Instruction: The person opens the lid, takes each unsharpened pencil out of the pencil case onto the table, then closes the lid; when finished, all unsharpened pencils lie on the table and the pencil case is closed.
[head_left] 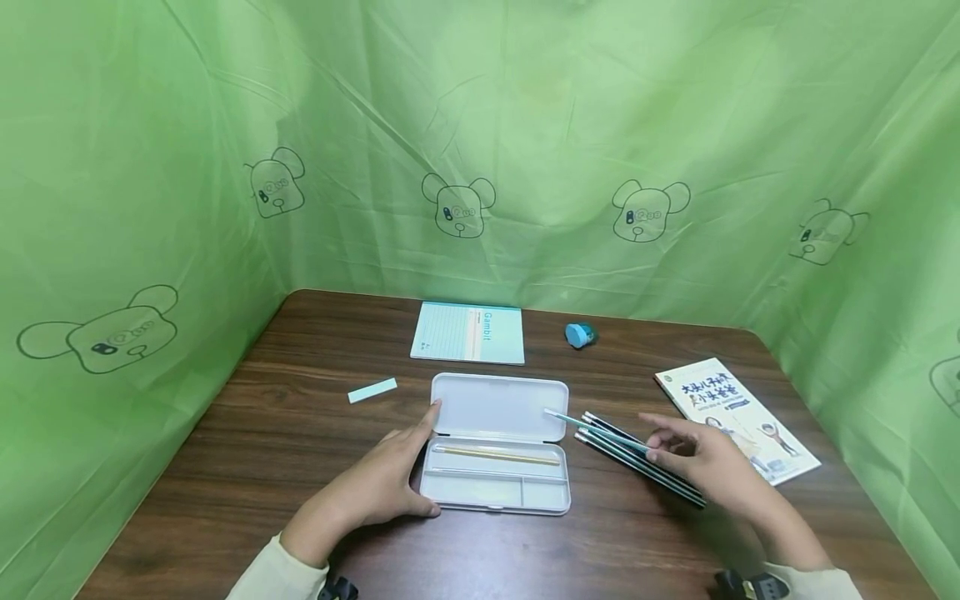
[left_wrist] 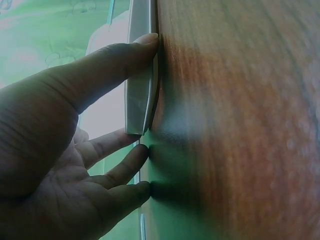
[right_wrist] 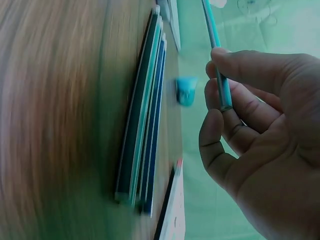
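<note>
A white pencil case (head_left: 498, 408) lies unfolded on the table, with one yellowish pencil (head_left: 498, 455) in its long rear compartment. My left hand (head_left: 390, 471) grips the case's left side, thumb at the front corner and index finger by the lid. The left wrist view shows the thumb (left_wrist: 120, 60) against the case wall (left_wrist: 140, 95). Between thumb and fingers, my right hand (head_left: 708, 458) pinches a light blue-green pencil (head_left: 600, 431), its far end over the lid's right edge. Beneath it, several dark striped pencils (head_left: 645, 467) lie side by side on the table.
Behind the case is a light blue notebook (head_left: 468, 333), with a blue pencil sharpener (head_left: 580, 335) to its right. A pale strip (head_left: 372, 391) lies left of the lid. Partly behind the right hand is an illustrated book (head_left: 738, 417). Green cloth (head_left: 555, 125) surrounds the table.
</note>
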